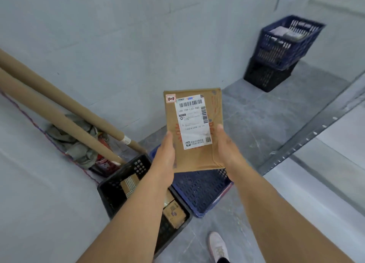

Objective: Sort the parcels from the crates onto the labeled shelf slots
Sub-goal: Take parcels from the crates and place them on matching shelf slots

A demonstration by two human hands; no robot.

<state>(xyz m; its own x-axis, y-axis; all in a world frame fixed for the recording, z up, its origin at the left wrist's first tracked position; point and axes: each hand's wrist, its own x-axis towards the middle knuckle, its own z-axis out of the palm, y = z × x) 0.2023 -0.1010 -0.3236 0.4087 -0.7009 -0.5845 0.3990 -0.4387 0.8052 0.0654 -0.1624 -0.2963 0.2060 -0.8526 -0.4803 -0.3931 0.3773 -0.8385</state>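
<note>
From the head camera I see the left hand (pixel 165 156) and right hand (pixel 225 144) gripping a brown parcel (pixel 194 130) at centre. At 6 o'clock, a black crate (pixel 122 185) and a blue crate (pixel 199 191) stand on the grey floor (pixel 256 112). At 1 o'clock there are stacked crates (pixel 286 43) by the wall (pixel 138 35).

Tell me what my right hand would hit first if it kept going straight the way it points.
Probably the grey wall: the right hand, gripping the cardboard parcel, points over the floor; depth is unclear.

Bare forearms (pixel 138 213), whitish sneaker (pixel 218 246).
</note>
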